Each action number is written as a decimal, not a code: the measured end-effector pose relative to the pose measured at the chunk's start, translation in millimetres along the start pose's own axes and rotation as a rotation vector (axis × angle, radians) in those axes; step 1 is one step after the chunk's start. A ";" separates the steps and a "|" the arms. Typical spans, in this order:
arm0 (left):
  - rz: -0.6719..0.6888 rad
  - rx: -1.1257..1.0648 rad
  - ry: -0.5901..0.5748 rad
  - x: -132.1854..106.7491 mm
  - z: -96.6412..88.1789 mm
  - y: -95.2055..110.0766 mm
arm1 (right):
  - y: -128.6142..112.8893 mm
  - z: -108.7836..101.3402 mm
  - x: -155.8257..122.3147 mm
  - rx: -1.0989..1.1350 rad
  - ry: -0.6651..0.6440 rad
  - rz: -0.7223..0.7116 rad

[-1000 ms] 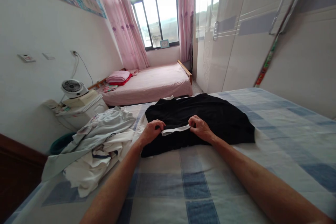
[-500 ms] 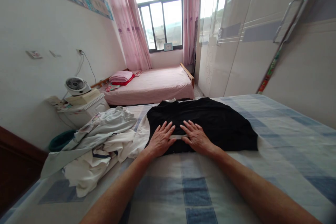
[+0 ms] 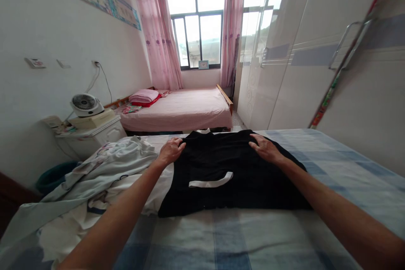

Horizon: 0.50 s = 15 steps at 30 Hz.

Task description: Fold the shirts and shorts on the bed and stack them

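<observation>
A black garment (image 3: 218,158) lies spread flat on the bed, with a pale strip (image 3: 211,183) curving across its lower middle. My left hand (image 3: 171,150) is at its upper left edge, fingers loosely bent and thumb apart from them. At the upper right edge, my right hand (image 3: 265,147) rests with its fingers partly stretched over the black cloth and the thumb apart. Neither hand shows cloth pinched in it. A small white edge (image 3: 204,131) shows at the garment's far side.
Rumpled pale grey clothes (image 3: 110,166) and white clothes (image 3: 136,190) lie left of the garment on the checked bedsheet (image 3: 234,236). Beyond stand a pink-covered bed (image 3: 190,107), a cabinet (image 3: 104,130) with a fan (image 3: 85,104), and a glossy wardrobe (image 3: 291,80) at the right.
My hands have moved apart and away from me, from the garment's middle to its upper left and right edges. The pale strip is now uncovered. The view has tilted upward slightly.
</observation>
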<state>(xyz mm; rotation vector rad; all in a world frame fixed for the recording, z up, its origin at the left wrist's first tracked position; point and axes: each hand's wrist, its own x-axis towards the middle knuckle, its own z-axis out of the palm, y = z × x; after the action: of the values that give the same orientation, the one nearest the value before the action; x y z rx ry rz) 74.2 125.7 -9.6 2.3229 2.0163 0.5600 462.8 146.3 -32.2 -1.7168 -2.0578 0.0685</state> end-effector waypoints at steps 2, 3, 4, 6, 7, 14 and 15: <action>-0.053 0.006 -0.052 23.8 4.9 -8.5 | 27.4 0.4 26.0 -0.064 -0.006 0.098; -0.070 0.002 -0.071 34.2 8.7 -11.7 | 38.2 2.0 37.0 -0.087 -0.011 0.137; -0.085 -0.002 -0.085 43.8 13.0 -14.3 | 47.1 4.2 46.5 -0.103 -0.015 0.170; -0.117 -0.010 -0.118 60.8 22.1 -17.7 | 59.9 10.2 62.1 -0.121 -0.015 0.212; -0.135 -0.015 -0.130 68.5 26.5 -18.6 | 64.2 13.7 68.7 -0.129 -0.017 0.223; -0.254 -0.082 -0.141 110.3 50.9 -15.3 | 70.3 43.8 104.9 -0.159 -0.050 0.178; -0.270 -0.092 -0.132 113.5 54.1 -14.1 | 69.0 48.2 108.2 -0.165 -0.055 0.174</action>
<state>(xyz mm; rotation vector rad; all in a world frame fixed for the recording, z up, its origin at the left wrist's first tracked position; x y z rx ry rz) 87.4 249.0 -34.6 1.9376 2.1430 0.4605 495.5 275.5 -63.9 -2.0126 -1.9970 0.0007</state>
